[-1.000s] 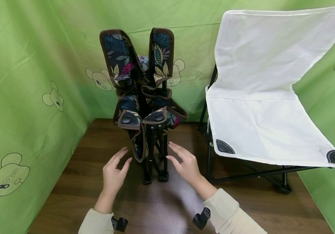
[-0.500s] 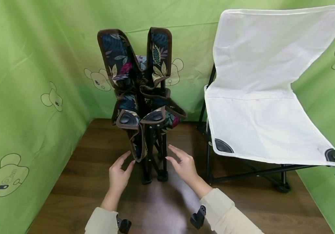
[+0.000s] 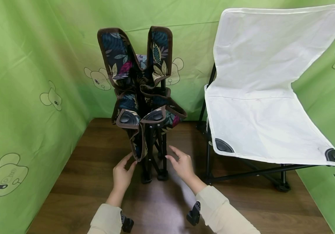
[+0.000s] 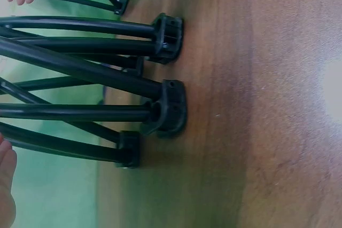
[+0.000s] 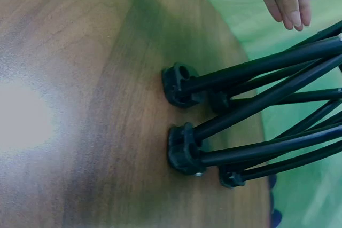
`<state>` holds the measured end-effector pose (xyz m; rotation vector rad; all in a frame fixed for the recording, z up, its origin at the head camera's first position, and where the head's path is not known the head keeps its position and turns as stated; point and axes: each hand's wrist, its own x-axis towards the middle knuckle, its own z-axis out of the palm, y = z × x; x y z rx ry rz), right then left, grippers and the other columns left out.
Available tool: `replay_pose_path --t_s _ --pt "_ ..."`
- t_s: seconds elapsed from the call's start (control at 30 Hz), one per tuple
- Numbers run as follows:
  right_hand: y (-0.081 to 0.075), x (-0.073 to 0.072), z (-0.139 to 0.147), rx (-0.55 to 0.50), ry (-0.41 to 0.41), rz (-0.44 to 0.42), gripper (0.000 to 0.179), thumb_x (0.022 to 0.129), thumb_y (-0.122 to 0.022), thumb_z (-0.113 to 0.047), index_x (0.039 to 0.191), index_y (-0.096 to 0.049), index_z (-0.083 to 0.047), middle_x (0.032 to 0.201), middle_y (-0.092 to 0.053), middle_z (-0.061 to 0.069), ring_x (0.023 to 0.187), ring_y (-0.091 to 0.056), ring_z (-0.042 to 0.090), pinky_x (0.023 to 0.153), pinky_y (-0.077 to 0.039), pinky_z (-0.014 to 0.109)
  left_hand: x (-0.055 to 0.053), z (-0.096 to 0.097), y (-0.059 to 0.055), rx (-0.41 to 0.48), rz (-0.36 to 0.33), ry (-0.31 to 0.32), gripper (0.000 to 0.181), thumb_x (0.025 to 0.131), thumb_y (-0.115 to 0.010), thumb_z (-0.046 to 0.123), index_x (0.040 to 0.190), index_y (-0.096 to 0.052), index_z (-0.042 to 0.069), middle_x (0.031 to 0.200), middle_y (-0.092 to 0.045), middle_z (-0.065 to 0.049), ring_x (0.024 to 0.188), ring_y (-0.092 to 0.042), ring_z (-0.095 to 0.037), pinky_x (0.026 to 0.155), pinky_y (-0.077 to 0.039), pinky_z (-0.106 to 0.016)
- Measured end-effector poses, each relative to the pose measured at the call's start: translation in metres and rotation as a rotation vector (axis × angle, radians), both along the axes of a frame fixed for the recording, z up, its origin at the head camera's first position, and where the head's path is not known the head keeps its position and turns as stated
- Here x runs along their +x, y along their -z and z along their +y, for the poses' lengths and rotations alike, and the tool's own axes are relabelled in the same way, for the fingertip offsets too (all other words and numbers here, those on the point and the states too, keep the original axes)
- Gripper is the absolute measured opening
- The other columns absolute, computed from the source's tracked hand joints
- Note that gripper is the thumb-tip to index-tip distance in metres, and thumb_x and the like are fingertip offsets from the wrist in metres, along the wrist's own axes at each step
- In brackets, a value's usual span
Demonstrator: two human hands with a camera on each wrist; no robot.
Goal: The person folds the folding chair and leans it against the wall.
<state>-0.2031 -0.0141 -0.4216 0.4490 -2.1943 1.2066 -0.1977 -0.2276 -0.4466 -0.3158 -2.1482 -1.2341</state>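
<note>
At the frame's left, green cloth (image 3: 38, 58) hangs along the bench (image 3: 76, 182), whose left edge runs slantwise from the lower left corner to behind the folded chair. A broad stretch of wood lies between that edge and the left hand (image 3: 122, 175), low and left of centre. Its thumb and fingers are narrowly parted, tips at the hanging flap (image 3: 139, 151); whether they touch I cannot tell. The folded chair (image 3: 129, 102) stands upright, left of centre, its legs (image 4: 96, 111) bunched. Just right of them is the right hand (image 3: 184, 167), thumb and fingers moderately parted, thumb tip near a leg. A narrow strip of wood separates it from the white chair (image 3: 252, 107), unfolded, reaching almost to the bench's right edge.
</note>
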Motion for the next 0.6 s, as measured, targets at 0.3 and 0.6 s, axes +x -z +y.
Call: replay_pose_path --t_s 0.3,0.6 --pt "0.013 -0.003 -0.003 -0.059 0.016 -0.185 0.033 0.073 -0.067 -0.003 0.104 -0.06 0.005 0.099 -0.06 0.019 0.089 -0.058 0.028 0.072 -0.047 0.037 -0.005 0.004 0.015 0.035 -0.059 -0.016 0.03 0.069 -0.068 -0.002 0.099 -0.063 -0.004 0.095 -0.062 -0.018 0.089 -0.058 -0.028 0.071 -0.047 -0.04" --pt "0.021 -0.007 -0.009 -0.136 -0.026 -0.388 0.032 0.074 -0.065 -0.003 0.105 -0.058 0.006 0.1 -0.06 0.019 0.093 -0.057 0.027 0.075 -0.047 0.034 -0.01 0.007 0.021 0.062 -0.138 0.017 0.029 0.07 -0.067 -0.004 0.098 -0.061 -0.009 0.095 -0.06 -0.022 0.086 -0.059 -0.031 0.07 -0.047 -0.041"
